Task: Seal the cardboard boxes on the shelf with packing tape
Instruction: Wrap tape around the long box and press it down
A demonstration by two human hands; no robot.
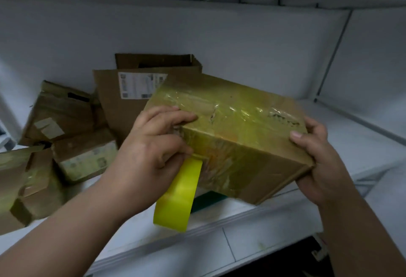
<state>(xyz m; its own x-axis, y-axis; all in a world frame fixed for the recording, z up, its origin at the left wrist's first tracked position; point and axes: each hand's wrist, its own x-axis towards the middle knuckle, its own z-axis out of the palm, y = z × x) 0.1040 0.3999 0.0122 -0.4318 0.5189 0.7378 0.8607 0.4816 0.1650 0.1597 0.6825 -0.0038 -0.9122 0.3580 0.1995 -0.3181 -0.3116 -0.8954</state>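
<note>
Both hands on box (237, 136) (w/ tape (178, 195))

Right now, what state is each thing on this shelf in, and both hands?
Box in hand: tilted, raised off the shelf, wrapped in shiny tape.
Yellow tape roll: hanging below the left hand, strip stuck to the box.
Left hand: pressing on the box's corner.
Right hand: gripping the box's right end.
Rear box: flaps open.
</note>
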